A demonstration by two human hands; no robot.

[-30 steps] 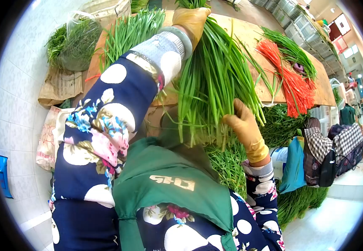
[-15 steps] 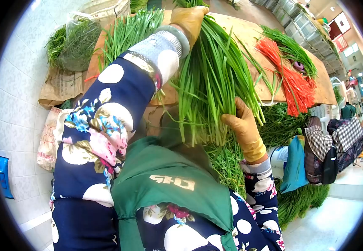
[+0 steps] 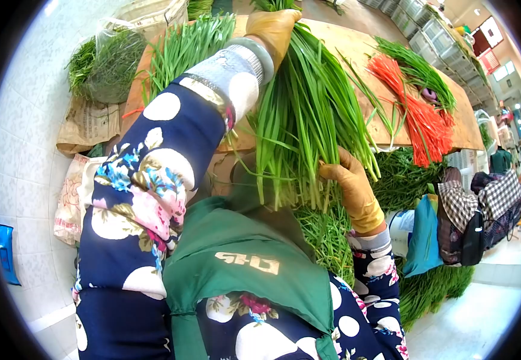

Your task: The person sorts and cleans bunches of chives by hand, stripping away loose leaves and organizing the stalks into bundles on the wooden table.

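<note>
My left hand, in a tan glove, is closed around the upper part of a big bunch of long green leaves. The leaves fan out and hang over the near edge of the wooden table. At the lower right of the bunch, my right hand, in a yellowish glove, has thumb and fingers pinched at the leaf tips. A thin leaf end seems to be between them.
More green leaves lie on the table's left, with red strips and another green bunch on its right. Beside the table are a plastic bag of greens, a blue bag and stacked crates. Cut greens lie below.
My right hand has shifted slightly at the leaf tips, its fingers now closer together. My left hand keeps its hold on the bunch, almost unmoved.
</note>
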